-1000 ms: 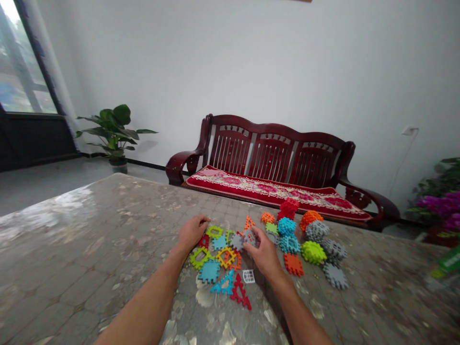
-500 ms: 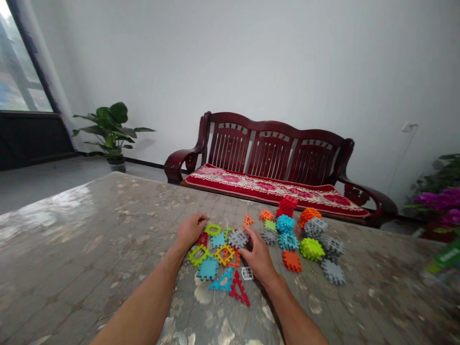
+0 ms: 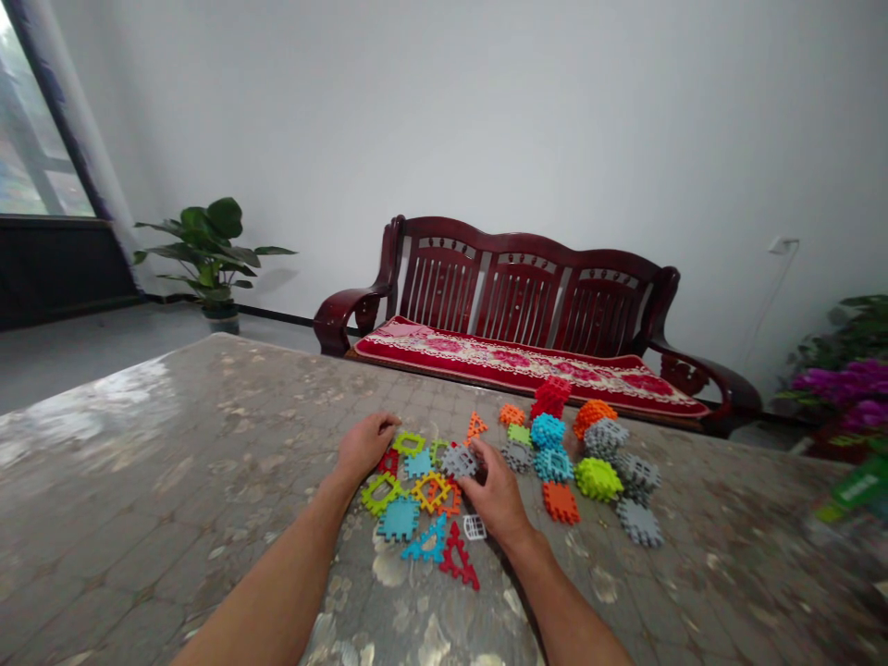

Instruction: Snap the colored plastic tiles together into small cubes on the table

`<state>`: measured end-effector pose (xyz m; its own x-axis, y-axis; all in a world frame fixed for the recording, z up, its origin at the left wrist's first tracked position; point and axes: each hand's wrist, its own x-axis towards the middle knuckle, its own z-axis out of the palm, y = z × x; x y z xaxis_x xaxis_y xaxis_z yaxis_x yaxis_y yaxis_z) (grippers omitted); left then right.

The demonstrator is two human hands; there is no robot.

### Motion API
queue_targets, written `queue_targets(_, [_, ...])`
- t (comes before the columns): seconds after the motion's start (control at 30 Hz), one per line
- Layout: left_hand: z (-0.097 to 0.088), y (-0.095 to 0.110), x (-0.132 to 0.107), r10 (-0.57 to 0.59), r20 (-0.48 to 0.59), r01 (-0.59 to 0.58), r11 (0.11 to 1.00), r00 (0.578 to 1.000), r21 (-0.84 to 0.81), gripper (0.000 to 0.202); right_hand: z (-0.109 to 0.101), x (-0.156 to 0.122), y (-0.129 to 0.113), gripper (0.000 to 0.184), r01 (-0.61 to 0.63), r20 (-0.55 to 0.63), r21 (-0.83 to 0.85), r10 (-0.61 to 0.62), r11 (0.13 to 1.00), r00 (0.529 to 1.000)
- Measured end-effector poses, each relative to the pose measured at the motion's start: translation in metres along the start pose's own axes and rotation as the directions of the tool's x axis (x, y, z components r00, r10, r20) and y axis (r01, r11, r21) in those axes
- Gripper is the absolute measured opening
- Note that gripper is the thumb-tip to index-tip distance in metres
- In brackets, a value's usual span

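A scatter of toothed plastic building tiles lies on the table (image 3: 173,444). My left hand (image 3: 364,446) rests curled at the pile's left edge, against a red tile (image 3: 390,462) and beside a green frame tile (image 3: 412,444). My right hand (image 3: 494,495) is closed on a grey tile (image 3: 458,461) in the middle of the pile. Near my hands lie a yellow frame tile (image 3: 431,490), a blue square tile (image 3: 398,520), a blue triangle (image 3: 428,544), a red triangle (image 3: 459,558) and a small white grid piece (image 3: 475,527).
To the right stand assembled cubes and balls: red (image 3: 551,396), blue (image 3: 548,431), orange (image 3: 595,413), lime (image 3: 598,478) and grey (image 3: 607,437). A dark wooden bench (image 3: 527,314) with a red cushion stands behind the table. Potted plants stand at left (image 3: 208,250) and right (image 3: 853,370).
My right hand has slid left from the pile's right side and closed on the grey tile. My left hand has stayed put. The view has drifted slightly.
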<state>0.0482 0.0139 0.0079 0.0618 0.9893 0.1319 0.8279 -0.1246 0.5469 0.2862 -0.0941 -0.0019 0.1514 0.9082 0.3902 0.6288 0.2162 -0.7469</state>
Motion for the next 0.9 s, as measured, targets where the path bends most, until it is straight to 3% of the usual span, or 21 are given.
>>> queue_targets(0.3, [-0.001, 0.000, -0.001, 0.006, 0.003, -0.006, 1.000, 1.000, 0.017, 0.032, -0.004, -0.002, -0.005, 0.055, 0.070, -0.001, -0.027, -0.070, 0.997, 0.998])
queue_targets(0.43, [0.000, -0.003, 0.002, 0.030, 0.007, -0.030, 0.999, 1.000, 0.016, 0.030, -0.018, 0.007, -0.006, 0.053, 0.083, -0.109, -0.045, -0.088, 0.996, 0.990])
queue_targets(0.53, [0.002, -0.005, 0.004, 0.017, 0.017, -0.017, 0.999, 1.000, 0.028, 0.030, -0.041, 0.020, -0.001, 0.048, 0.050, -0.259, -0.088, -0.072, 0.995, 0.963])
queue_targets(0.67, [0.002, -0.006, 0.005, 0.012, 0.007, -0.012, 0.999, 1.000, 0.033, 0.030, -0.084, 0.038, 0.014, 0.047, -0.063, -0.465, -0.180, -0.029, 0.982, 0.885])
queue_targets(0.8, [0.001, -0.005, 0.004, 0.007, 0.013, -0.007, 0.999, 1.000, 0.041, 0.031, -0.131, 0.049, 0.039, 0.053, -0.178, -0.528, -0.290, -0.002, 0.940, 0.849])
queue_targets(0.9, [0.001, -0.004, 0.004, 0.008, 0.018, -0.009, 0.999, 1.000, 0.046, 0.032, -0.161, 0.052, 0.054, 0.053, -0.295, -0.544, -0.428, 0.018, 0.854, 0.839])
